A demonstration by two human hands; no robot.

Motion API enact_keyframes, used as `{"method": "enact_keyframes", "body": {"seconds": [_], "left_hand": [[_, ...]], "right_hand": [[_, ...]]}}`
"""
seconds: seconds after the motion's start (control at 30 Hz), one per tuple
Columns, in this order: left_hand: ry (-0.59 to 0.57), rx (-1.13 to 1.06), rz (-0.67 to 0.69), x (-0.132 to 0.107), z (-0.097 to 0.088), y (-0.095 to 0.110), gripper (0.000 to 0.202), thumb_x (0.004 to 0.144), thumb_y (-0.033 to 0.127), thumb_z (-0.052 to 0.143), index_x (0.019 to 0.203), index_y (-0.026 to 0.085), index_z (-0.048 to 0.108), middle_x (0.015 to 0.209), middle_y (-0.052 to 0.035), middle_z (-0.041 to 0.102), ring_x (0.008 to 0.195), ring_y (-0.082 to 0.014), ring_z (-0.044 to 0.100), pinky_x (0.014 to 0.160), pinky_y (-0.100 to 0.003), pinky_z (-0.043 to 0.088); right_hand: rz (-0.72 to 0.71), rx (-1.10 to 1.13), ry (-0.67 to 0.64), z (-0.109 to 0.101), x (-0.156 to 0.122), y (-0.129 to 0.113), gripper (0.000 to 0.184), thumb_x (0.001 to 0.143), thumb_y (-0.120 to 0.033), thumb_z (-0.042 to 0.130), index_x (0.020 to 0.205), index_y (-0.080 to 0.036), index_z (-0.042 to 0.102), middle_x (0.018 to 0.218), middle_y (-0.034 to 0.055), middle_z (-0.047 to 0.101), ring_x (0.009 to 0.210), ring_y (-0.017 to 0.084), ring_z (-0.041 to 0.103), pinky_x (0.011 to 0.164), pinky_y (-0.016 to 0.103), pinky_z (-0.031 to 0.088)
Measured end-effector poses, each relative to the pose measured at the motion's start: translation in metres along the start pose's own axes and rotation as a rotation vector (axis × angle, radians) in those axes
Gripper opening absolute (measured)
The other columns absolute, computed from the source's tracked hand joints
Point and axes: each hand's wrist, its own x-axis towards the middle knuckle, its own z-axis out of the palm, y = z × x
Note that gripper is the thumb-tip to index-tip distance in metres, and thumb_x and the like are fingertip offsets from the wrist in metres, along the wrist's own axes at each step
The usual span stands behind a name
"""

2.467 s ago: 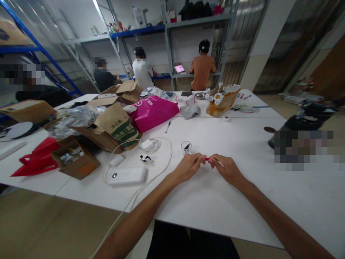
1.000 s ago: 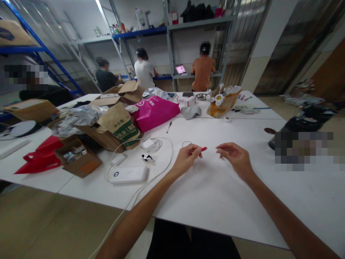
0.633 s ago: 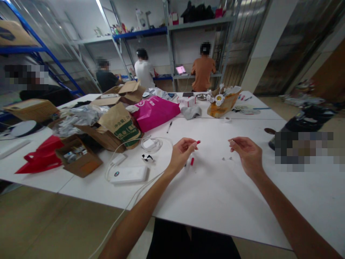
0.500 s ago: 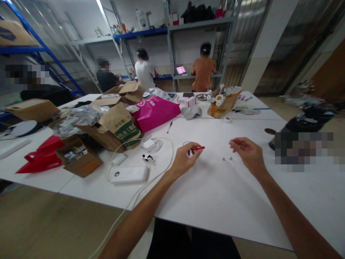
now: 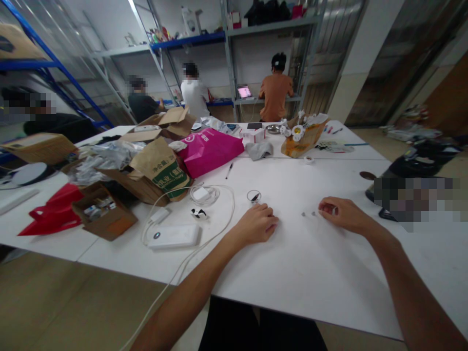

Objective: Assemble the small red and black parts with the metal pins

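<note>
My left hand (image 5: pixel 258 223) is closed, its fingers curled down at the white table (image 5: pixel 285 263). What lies under those fingers is hidden, and the small red piece seen earlier is out of sight. Just beyond the knuckles stands a small clear round container (image 5: pixel 253 196) with something dark in it. To the right, my right hand (image 5: pixel 345 214) is closed with thumb and fingers curled together; I cannot make out what they hold, if anything. Close to its fingertips lie two tiny grey pieces, the nearer one (image 5: pixel 313 213) and the farther one (image 5: pixel 303 214).
At left are a white power bank (image 5: pixel 174 237), a coiled white cable (image 5: pixel 204 195) and an open cardboard box (image 5: pixel 106 214). A pink bag (image 5: pixel 210 151) and a pen (image 5: pixel 229 171) lie farther back. A dark bag (image 5: pixel 420 161) is at right. Several people sit behind.
My left hand has turned over and lowered to the table, hiding the red piece. My right hand has moved slightly right and down. The clear container now shows more fully.
</note>
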Motion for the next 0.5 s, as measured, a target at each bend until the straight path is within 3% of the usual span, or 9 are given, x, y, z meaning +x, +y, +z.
{"method": "enact_keyframes", "body": {"seconds": [0.2, 0.5], "left_hand": [[-0.047, -0.024, 0.0, -0.001, -0.0068, 0.0026, 0.028, 0.101, 0.045, 0.065, 0.092, 0.02, 0.075, 0.096, -0.0093, 0.07, 0.096, -0.0255, 0.062, 0.089, -0.042, 0.047], [-0.064, -0.029, -0.004, -0.0016, -0.0101, -0.0003, 0.013, 0.092, 0.027, 0.066, 0.083, 0.019, 0.072, 0.089, -0.0085, 0.071, 0.092, -0.0247, 0.064, 0.09, -0.04, 0.049]], "right_hand": [[0.016, 0.059, -0.117, 0.0033, -0.0006, -0.0066, 0.03, 0.085, -0.046, 0.057, 0.094, -0.023, 0.073, 0.091, 0.0047, 0.073, 0.081, 0.018, 0.066, 0.078, 0.032, 0.051], [0.014, 0.101, -0.128, 0.0071, -0.0019, -0.0086, 0.03, 0.087, -0.046, 0.062, 0.102, -0.023, 0.074, 0.096, 0.004, 0.074, 0.085, 0.018, 0.066, 0.082, 0.032, 0.051]]}}
